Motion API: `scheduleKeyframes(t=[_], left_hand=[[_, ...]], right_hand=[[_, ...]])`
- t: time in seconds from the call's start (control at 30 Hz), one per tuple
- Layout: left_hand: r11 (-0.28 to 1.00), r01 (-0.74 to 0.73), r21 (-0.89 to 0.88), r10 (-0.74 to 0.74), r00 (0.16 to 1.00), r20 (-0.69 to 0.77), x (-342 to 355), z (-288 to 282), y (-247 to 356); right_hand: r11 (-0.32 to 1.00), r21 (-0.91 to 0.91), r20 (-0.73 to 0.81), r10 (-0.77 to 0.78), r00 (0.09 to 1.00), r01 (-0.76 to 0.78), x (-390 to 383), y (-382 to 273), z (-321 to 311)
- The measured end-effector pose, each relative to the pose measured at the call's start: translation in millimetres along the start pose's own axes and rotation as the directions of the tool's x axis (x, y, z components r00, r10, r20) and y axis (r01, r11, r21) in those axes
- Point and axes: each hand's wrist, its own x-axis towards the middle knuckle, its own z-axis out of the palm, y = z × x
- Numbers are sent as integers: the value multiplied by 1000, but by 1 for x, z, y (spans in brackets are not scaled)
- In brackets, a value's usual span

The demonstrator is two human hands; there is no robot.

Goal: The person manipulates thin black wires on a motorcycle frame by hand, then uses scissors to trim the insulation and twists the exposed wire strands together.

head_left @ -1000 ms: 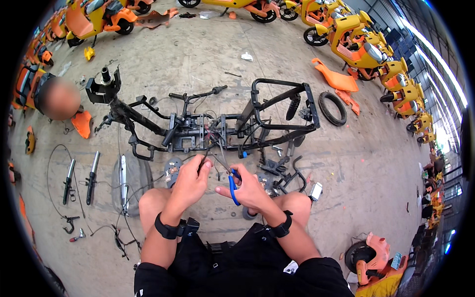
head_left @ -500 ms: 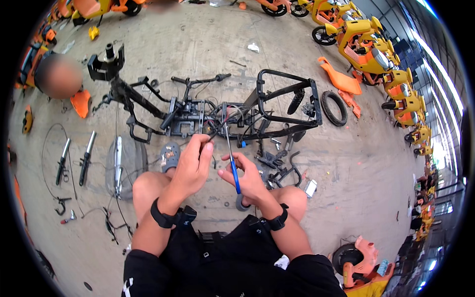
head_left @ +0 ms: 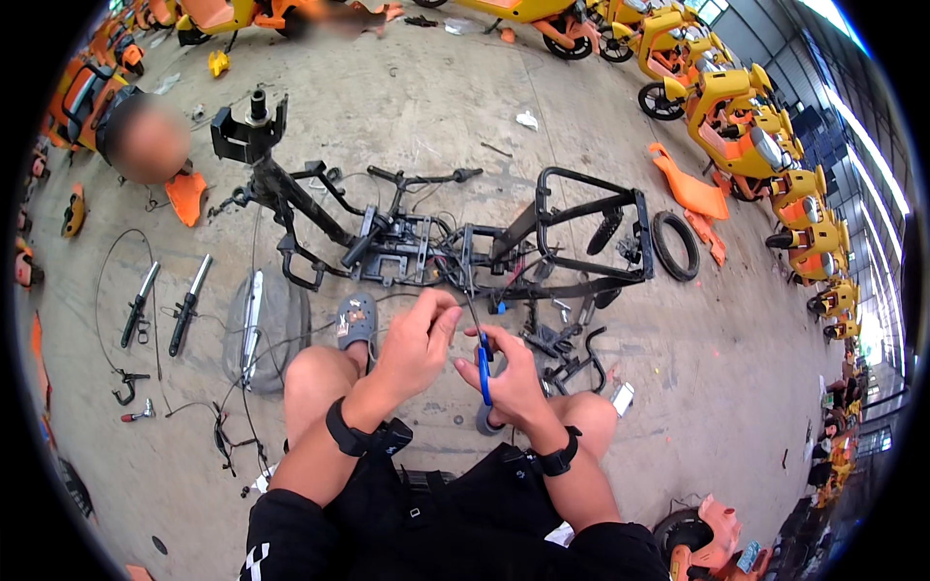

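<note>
My left hand (head_left: pixel 423 339) is closed on a thin dark cable (head_left: pixel 441 298) just below the black scooter frame (head_left: pixel 329 218). My right hand (head_left: pixel 499 368) grips blue-handled scissors (head_left: pixel 484 373), with their metal blades pointing up toward the frame, close to the cable. The exact contact between blades and cable is too small to tell. The frame lies across the floor in front of me, with a tall steering column at left, loose wires in the middle and a square tubular rear section at right.
Two fork tubes (head_left: pixel 190 305), loose cables and a grey bag (head_left: pixel 234 339) lie left. Black metal parts (head_left: pixel 572 368), a tyre (head_left: pixel 676 247) and orange panels (head_left: pixel 693 189) lie right. Rows of yellow scooters (head_left: pixel 727 131) line the back and right. A blurred round shape (head_left: pixel 147 137) is at upper left.
My view has shifted slightly. My hands have worked along the cable, and the scissors have turned more upright, with their handles now seen more edge-on.
</note>
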Motion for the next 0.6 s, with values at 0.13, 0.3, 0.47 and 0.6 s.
scheduleKeyframes(t=[0.13, 0.3, 0.47, 0.6], left_hand=[[994, -88, 59, 88, 996, 10, 2, -1, -2], [988, -89, 124, 81, 995, 65, -1, -4, 1], [984, -129, 119, 123, 991, 57, 1, -5, 5], [975, -150, 166, 142, 988, 56, 0, -6, 1]], right_hand=[[996, -81, -78, -54, 996, 47, 1, 4, 5], [991, -131, -151, -15, 988, -5, -3, 11, 5], [969, -232, -151, -118, 981, 81, 0, 5, -2], [929, -318, -178, -257, 950, 191, 0, 7, -5]])
